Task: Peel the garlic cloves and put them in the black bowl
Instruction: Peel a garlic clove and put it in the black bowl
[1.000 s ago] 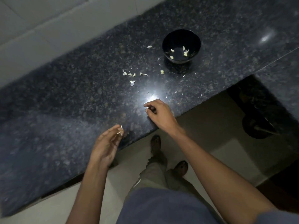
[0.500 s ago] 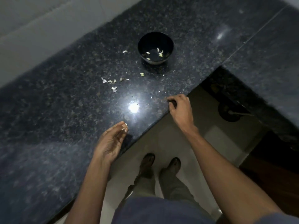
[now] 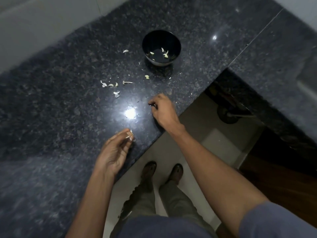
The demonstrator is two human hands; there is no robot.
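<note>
Item: speckled dark granite desk [image 3: 72,93], polished, with a bright lamp reflection [image 3: 130,113] near its front edge. Item: round glossy black bowl [image 3: 176,42], standing upright toward the back of the desk, holding a few pale peeled garlic pieces [image 3: 165,55] on its bottom. Item: scattered papery white garlic skins [image 3: 109,85], lying loose on the desk to the front-left of the bowl, well apart from both hands; one more flake [image 3: 125,51] lies left of the bowl and a small pale fragment [image 3: 147,76] just in front of it. Item: left hand [image 3: 114,152], over the front edge of the desk, palm turned up, fingers loosely curled, thumb and fingertips pinching a small whitish garlic scrap [image 3: 130,133]. Item: right hand [image 3: 162,109], knuckles up, resting on the desk right of the reflection, fingers curled tight around something small; what it grips is too hidden to name. Item: pale tiled floor [image 3: 214,143] below the desk edge, with two dark shoes [image 3: 176,172] and grey-green trousers [image 3: 178,201] in view.
</note>
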